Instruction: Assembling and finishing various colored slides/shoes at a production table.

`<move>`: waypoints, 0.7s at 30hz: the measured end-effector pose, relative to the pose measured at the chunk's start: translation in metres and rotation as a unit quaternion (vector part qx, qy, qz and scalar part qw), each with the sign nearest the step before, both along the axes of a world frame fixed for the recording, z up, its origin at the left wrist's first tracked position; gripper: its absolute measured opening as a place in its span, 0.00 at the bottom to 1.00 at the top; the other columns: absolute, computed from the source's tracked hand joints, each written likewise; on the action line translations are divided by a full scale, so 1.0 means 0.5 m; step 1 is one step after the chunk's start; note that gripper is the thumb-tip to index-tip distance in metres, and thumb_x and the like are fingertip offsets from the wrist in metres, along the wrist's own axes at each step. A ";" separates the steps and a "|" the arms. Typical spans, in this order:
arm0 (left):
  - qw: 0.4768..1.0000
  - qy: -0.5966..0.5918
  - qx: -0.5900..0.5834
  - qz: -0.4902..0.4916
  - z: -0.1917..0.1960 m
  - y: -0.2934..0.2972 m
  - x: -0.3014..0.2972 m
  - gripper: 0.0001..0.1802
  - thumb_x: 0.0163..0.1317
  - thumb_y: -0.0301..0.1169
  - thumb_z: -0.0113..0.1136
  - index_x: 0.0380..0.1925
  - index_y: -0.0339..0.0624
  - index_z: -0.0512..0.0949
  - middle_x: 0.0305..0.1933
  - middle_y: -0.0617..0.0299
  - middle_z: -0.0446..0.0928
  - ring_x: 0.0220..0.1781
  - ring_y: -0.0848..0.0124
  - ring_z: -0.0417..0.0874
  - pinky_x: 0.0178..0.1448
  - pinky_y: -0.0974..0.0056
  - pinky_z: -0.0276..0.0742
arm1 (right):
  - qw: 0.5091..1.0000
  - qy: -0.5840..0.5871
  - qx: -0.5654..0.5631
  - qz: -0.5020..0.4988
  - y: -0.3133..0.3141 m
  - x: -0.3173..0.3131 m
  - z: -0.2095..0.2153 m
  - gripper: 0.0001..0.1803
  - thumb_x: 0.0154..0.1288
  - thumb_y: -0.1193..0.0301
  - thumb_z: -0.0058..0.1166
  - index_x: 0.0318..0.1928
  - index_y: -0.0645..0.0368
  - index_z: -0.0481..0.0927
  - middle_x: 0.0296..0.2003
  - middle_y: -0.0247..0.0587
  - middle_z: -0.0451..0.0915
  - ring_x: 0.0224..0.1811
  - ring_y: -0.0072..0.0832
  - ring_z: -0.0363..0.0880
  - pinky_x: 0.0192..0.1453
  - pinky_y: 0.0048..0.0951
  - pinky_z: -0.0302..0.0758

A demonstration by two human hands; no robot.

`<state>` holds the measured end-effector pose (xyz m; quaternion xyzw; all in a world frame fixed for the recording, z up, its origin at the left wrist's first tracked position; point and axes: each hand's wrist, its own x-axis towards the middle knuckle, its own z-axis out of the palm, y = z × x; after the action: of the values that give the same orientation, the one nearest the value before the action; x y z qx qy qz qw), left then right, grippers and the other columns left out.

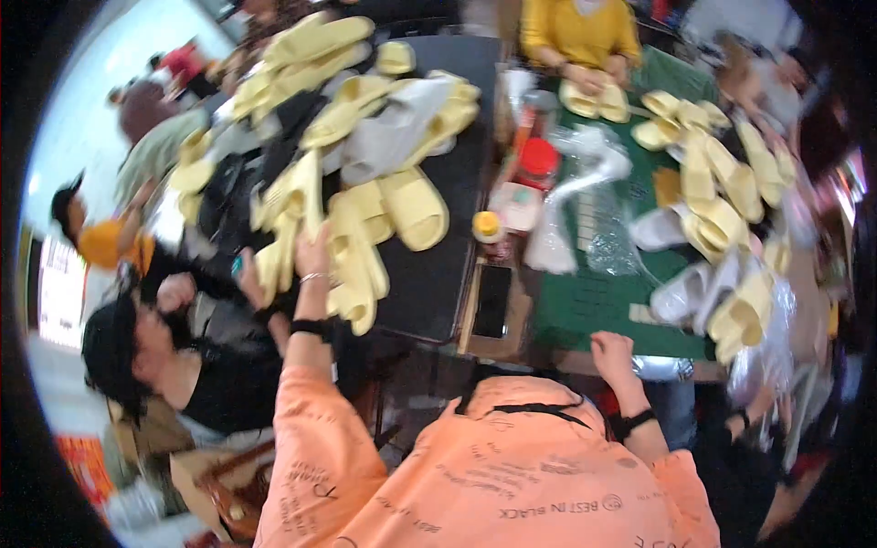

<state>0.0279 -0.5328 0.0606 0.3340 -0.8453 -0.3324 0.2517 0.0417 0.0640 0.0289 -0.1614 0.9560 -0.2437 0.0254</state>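
My left hand (313, 254) reaches over the black table and closes on the near end of a pale yellow slipper (311, 194), which stands on edge among the others. More yellow slippers (352, 251) lie just right of that hand, and one wide-topped slipper (414, 208) rests farther right. My right hand (613, 356) is curled into a loose fist at the front edge of the green table (585, 320); nothing shows in it. Beside my left hand, a co-worker's hand (248, 279) with something teal on it touches the same pile.
Grey slippers (388, 137) lie within the heap on the black table (416, 301). Between the tables stand a red-lidded jar (539, 160), a yellow-capped bottle (488, 226) and a phone (493, 301). Clear plastic wrap (612, 242) and more slippers (722, 173) cover the green table. People sit around.
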 end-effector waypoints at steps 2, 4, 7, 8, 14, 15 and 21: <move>0.977 0.103 0.184 0.006 0.061 0.076 0.008 0.21 0.53 0.36 0.56 0.44 0.36 0.70 0.36 0.59 0.74 0.36 0.73 0.73 0.42 0.69 0.68 | 0.999 -0.021 0.007 0.026 -0.023 -0.016 0.003 0.07 0.48 0.72 0.49 0.29 0.57 0.77 0.27 0.39 0.77 0.35 0.36 0.74 0.46 0.37 0.62; 0.970 0.081 0.230 0.015 0.115 0.105 0.035 0.21 0.53 0.39 0.56 0.43 0.40 0.70 0.32 0.64 0.73 0.32 0.78 0.72 0.33 0.72 0.69 | 0.997 -0.049 0.008 0.062 -0.053 -0.034 0.007 0.07 0.51 0.71 0.49 0.32 0.58 0.76 0.28 0.38 0.77 0.36 0.34 0.74 0.48 0.36 0.58; 0.957 0.107 0.270 0.000 0.149 0.112 0.073 0.21 0.53 0.44 0.54 0.42 0.42 0.70 0.32 0.67 0.72 0.29 0.80 0.72 0.29 0.75 0.70 | 0.989 -0.118 0.003 0.090 -0.096 -0.052 0.040 0.08 0.51 0.71 0.49 0.32 0.58 0.76 0.28 0.39 0.77 0.35 0.34 0.74 0.48 0.36 0.59; 0.944 0.139 0.299 -0.009 0.157 0.112 0.081 0.20 0.54 0.42 0.53 0.43 0.41 0.69 0.31 0.67 0.71 0.28 0.81 0.71 0.28 0.75 0.70 | 0.989 -0.114 0.003 0.095 -0.108 -0.058 0.051 0.08 0.51 0.71 0.49 0.32 0.58 0.76 0.28 0.39 0.77 0.35 0.34 0.74 0.48 0.36 0.59; 0.921 0.228 0.314 -0.041 0.216 0.099 0.102 0.19 0.57 0.40 0.51 0.44 0.40 0.69 0.34 0.66 0.71 0.29 0.81 0.72 0.28 0.75 0.72 | 0.984 -0.075 -0.022 0.162 -0.188 -0.101 0.123 0.08 0.52 0.72 0.49 0.34 0.58 0.76 0.28 0.39 0.77 0.35 0.33 0.74 0.48 0.34 0.58; 0.923 0.240 0.297 -0.055 0.231 0.101 0.104 0.19 0.57 0.40 0.51 0.43 0.38 0.69 0.34 0.65 0.71 0.29 0.80 0.72 0.29 0.75 0.72 | 0.983 -0.067 -0.028 0.170 -0.199 -0.105 0.131 0.09 0.52 0.72 0.49 0.35 0.58 0.76 0.28 0.39 0.77 0.35 0.33 0.74 0.49 0.34 0.58; 0.908 0.304 0.268 -0.110 0.299 0.124 0.061 0.19 0.58 0.38 0.50 0.44 0.35 0.69 0.37 0.59 0.74 0.32 0.76 0.74 0.32 0.73 0.71 | 0.980 -0.088 -0.069 0.166 -0.236 -0.098 0.144 0.12 0.52 0.69 0.49 0.38 0.58 0.75 0.32 0.40 0.77 0.38 0.35 0.74 0.50 0.34 0.60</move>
<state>0.0585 -0.4709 0.2100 0.1766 -0.6384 -0.6573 0.3595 -0.0075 -0.0538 0.1011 -0.2970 0.8909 -0.3147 0.1384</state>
